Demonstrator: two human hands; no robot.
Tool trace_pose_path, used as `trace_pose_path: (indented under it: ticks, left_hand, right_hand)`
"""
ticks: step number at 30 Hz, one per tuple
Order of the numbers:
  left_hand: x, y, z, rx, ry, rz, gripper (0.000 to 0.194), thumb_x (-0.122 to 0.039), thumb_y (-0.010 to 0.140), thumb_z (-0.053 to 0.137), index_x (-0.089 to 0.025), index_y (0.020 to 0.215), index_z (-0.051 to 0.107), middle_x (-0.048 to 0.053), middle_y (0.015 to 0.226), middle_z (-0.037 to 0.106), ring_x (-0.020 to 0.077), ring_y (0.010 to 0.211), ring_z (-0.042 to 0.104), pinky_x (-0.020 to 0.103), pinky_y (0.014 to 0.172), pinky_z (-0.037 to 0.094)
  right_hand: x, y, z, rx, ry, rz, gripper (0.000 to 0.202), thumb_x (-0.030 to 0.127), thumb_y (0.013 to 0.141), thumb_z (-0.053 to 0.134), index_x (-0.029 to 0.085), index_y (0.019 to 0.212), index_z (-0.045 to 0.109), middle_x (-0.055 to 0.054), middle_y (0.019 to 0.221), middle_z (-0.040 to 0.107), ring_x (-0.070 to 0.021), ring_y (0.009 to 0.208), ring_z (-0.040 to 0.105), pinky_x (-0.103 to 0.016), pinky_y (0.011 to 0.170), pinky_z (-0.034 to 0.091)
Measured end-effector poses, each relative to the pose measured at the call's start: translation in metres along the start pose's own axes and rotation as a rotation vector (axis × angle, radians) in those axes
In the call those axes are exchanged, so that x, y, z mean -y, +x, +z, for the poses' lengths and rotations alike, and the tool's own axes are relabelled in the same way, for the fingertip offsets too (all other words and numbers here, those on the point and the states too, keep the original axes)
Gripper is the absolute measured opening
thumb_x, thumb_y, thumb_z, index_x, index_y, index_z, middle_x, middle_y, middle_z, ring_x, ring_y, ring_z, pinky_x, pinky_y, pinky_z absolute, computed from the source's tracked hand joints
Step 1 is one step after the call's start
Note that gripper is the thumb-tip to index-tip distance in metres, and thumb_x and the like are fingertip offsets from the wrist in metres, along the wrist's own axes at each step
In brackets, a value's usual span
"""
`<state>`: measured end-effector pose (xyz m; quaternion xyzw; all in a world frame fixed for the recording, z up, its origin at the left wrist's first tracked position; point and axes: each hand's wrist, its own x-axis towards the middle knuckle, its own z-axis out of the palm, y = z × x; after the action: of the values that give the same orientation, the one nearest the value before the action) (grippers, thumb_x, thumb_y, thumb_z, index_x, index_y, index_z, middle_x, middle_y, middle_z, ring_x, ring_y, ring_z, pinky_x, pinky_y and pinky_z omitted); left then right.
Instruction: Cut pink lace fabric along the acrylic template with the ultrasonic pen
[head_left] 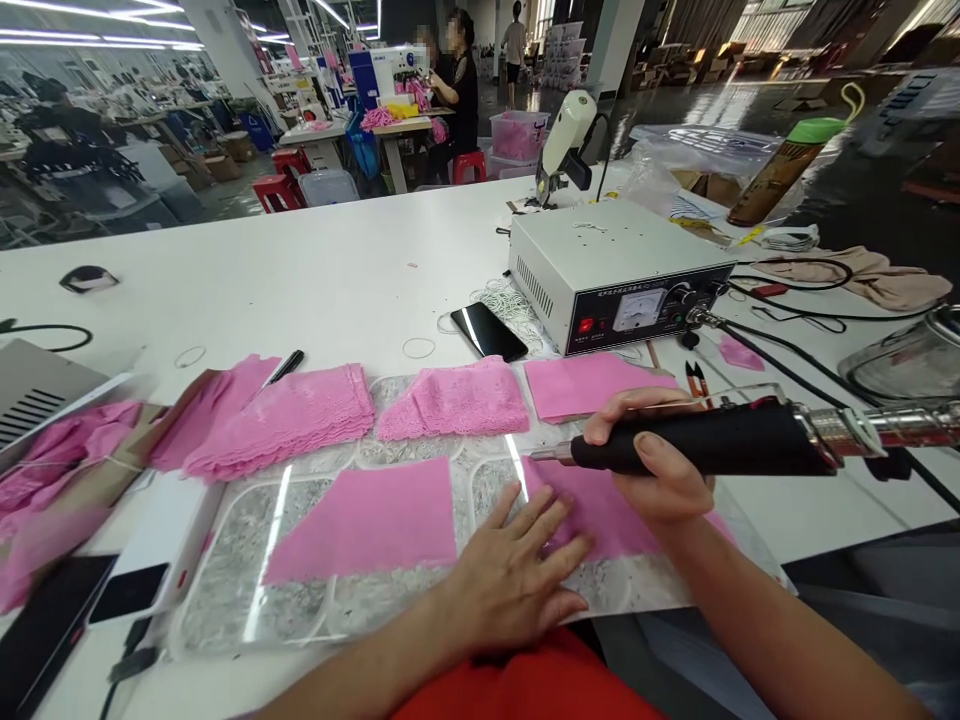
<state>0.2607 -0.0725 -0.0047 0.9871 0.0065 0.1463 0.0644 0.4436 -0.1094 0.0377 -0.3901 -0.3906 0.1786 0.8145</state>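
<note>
My right hand [660,460] is wrapped round the black handle of an ultrasonic cutter [712,440], a pen-like corded tool whose thin metal tip points left. The tip is just above or at the upper left edge of a pink fabric piece [607,510]; I cannot tell if they touch. Fingers spread, my left hand [517,570] lies flat at the left side of that piece. Left of it a second cut pink piece [375,520] lies on the clear patterned mat [300,605]. Behind them are a lace-edged pink stack [292,415], a folded lace piece [457,400] and a plain pink piece [585,385].
A grey power box [615,270] with dial and cables stands at the back right. Beside it lie a phone [489,332] and loose white cord [510,300]. A glass jar [907,355] is at right. A white device [150,560] and pink bundles [67,460] are left.
</note>
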Motion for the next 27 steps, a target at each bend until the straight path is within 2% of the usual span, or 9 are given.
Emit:
trace_pose_path:
  ticks: [10, 20, 27]
  left_hand:
    - [0.0024, 0.0027, 0.0021, -0.004, -0.005, 0.008, 0.048, -0.053, 0.098, 0.039, -0.025, 0.135, 0.05, 0.008, 0.143, 0.048, 0.0262, 0.136, 0.039, 0.047, 0.114, 0.024]
    - [0.0024, 0.0013, 0.0034, 0.003, -0.039, 0.005, 0.049, -0.053, 0.098, 0.039, -0.024, 0.136, 0.049, 0.008, 0.143, 0.049, 0.0253, 0.136, 0.04, 0.046, 0.115, 0.023]
    - [0.0033, 0.0017, 0.0007, 0.011, -0.044, 0.007, 0.05, -0.053, 0.098, 0.038, -0.023, 0.137, 0.048, 0.009, 0.142, 0.05, 0.0252, 0.136, 0.04, 0.046, 0.115, 0.024]
  right_hand:
    - [-0.0012, -0.0007, -0.0027, 0.029, -0.002, 0.011, 0.019, 0.027, 0.074, 0.062, 0.02, 0.091, 0.064, -0.001, 0.075, 0.063, -0.0154, 0.059, 0.06, -0.032, 0.057, 0.052]
    - [-0.0029, -0.0017, -0.0042, 0.056, -0.068, 0.037, 0.019, 0.03, 0.075, 0.062, 0.022, 0.092, 0.064, -0.002, 0.073, 0.062, -0.018, 0.062, 0.06, -0.035, 0.06, 0.05]
    - [-0.0036, -0.0008, -0.0005, 0.049, -0.077, 0.019, 0.015, 0.028, 0.075, 0.062, 0.022, 0.088, 0.063, -0.001, 0.075, 0.061, -0.0165, 0.059, 0.059, -0.035, 0.057, 0.051]
